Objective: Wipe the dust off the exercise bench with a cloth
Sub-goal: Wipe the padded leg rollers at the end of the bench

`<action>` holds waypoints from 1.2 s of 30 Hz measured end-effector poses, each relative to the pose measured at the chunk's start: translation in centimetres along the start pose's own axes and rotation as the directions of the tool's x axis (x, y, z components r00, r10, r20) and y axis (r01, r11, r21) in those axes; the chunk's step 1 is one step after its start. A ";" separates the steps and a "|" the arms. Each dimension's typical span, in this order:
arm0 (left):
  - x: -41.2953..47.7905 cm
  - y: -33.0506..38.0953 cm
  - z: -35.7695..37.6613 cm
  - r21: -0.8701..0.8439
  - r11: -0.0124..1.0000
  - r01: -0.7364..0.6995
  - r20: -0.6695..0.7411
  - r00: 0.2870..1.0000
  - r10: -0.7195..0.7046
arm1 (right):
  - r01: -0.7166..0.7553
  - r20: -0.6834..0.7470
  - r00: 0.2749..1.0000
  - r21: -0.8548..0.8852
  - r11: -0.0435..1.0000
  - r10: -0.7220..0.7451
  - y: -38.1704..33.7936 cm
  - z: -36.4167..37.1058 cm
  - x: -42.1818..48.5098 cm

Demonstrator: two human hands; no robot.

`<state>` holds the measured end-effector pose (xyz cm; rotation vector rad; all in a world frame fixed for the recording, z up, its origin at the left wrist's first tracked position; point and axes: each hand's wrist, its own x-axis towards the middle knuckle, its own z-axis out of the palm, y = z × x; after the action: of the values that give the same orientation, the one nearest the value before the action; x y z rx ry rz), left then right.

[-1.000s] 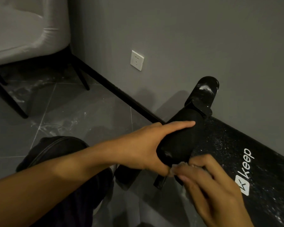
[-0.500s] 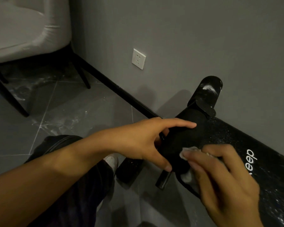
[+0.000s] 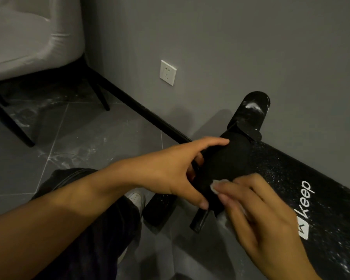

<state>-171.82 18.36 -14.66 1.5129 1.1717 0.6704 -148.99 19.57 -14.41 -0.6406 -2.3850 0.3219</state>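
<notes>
Mostly hidden beneath pinching fingers point(image 3: 238, 189) of right hand point(image 3: 267, 221), white cloth point(image 3: 217, 183); left hand point(image 3: 170, 170) curled round bench roller point(image 3: 226, 158).

Grey upholstered chair point(image 3: 28, 33) on black legs, upper left. White wall socket point(image 3: 167, 72) on grey wall point(image 3: 240, 47). Black skirting point(image 3: 141, 110) along wall base. Grey floor tiles point(image 3: 85, 126), white smears.
</notes>
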 end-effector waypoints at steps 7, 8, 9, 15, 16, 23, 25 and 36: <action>-0.1 0.6 -0.5 -0.158 0.983 0.096 0.081 0.993 -0.084 | -0.219 -0.150 0.966 -0.054 0.974 0.208 1.8 -0.2 1.1; -0.1 0.7 -0.4 -0.181 0.979 0.097 0.090 0.993 -0.082 | -0.214 -0.150 0.967 -0.022 0.977 0.208 1.6 0.0 1.6; 0.0 0.7 -0.3 -0.190 0.977 0.097 0.095 0.992 -0.080 | -0.178 -0.123 0.976 0.008 0.984 0.177 1.3 0.3 1.7; 0.4 0.8 -0.1 -0.209 0.974 0.093 0.091 0.993 -0.076 | -0.113 -0.114 0.987 0.005 0.994 0.112 2.7 0.5 1.9; 0.4 0.9 0.0 -0.212 0.972 0.098 0.087 0.993 -0.081 | -0.178 -0.146 0.974 -0.027 0.984 0.172 3.7 0.5 2.9; 1.0 1.2 0.5 -0.231 0.969 0.090 0.028 0.996 -0.086 | -0.236 -0.161 0.952 0.152 0.960 0.259 2.4 1.0 1.3; 1.5 1.4 0.6 -0.230 0.969 0.086 -0.002 0.996 -0.089 | -0.201 -0.166 0.954 0.267 0.943 0.250 1.0 1.4 -0.6; 9.0 3.5 -0.8 -0.201 0.977 0.065 -0.400 0.905 -0.143 | -0.317 -0.252 0.884 0.295 0.901 0.393 4.0 -0.2 2.7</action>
<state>-168.15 27.14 -12.59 1.1731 1.4529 1.0308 -149.21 24.35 -14.37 -0.9406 -1.8843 0.6201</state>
